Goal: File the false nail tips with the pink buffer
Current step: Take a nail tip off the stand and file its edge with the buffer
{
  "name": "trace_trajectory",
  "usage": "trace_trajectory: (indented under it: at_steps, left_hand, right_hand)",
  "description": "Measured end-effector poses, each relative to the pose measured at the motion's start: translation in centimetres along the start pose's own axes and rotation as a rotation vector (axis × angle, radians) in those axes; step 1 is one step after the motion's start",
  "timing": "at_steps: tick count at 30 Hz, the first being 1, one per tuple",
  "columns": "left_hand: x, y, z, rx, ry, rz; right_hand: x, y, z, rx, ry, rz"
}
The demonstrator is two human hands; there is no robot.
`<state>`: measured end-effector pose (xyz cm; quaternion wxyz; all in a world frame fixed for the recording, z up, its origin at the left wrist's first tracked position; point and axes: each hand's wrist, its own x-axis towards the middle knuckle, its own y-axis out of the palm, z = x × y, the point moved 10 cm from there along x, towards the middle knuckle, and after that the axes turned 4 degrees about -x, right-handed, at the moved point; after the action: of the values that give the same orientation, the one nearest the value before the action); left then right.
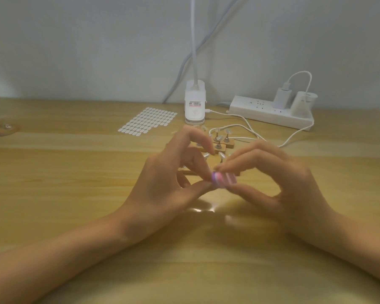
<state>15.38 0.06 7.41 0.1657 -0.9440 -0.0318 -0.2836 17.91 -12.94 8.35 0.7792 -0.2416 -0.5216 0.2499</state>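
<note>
At mid-table, raised a little above the wooden table [75,194], we list two bare hands meeting. Right hand [279,178]: thumb below and fingers above, pinching the pink buffer [225,179], a small pink-and-white striped block, blurred. Left hand [162,178]: thumb and a fingertip drawn together against the buffer's left end, forefinger arched above them; what lies between those fingertips is too blurred, so we cannot tell its grip. Just beyond the hands and partly hidden by them: wooden stands [226,145] carrying false nail tips [221,154] on short upright pegs. Further back, left of centre: a sheet of small white oval tabs [147,120], lying flat. Beside it to the right: a white clip lamp base [194,106], its neck rising out of view. At far right: a white power strip [261,113] with a white charger [281,97] plugged in, and a white cable [246,126] looping across the wood towards the stands.
</note>
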Motion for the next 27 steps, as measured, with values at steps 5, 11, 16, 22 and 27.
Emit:
trace_trajectory:
  at_steps: [5, 11, 16, 22, 27]
  left_hand:
    - [-0.2, -0.1, 0.0, -0.017, -0.002, -0.007]
    - [-0.2, -0.1, -0.1, -0.040, 0.005, -0.009]
    - [-0.2, -0.2, -0.2, -0.005, 0.022, -0.008]
    - [-0.2, -0.1, -0.4, 0.003, 0.030, 0.003]
    - [-0.2, 0.1, -0.7, 0.042, 0.036, 0.000]
  right_hand:
    - [0.0, -1.2, 0.1, -0.014, -0.010, -0.053]
    - [0.0, -1.4, -0.7, -0.118, 0.026, -0.031]
    - [-0.2, -0.2, 0.1, -0.081, -0.027, 0.011]
    - [-0.4, -0.3, 0.4, -0.047, -0.055, -0.005]
    - [-0.2, -1.4, -1.0, -0.060, 0.035, -0.051]
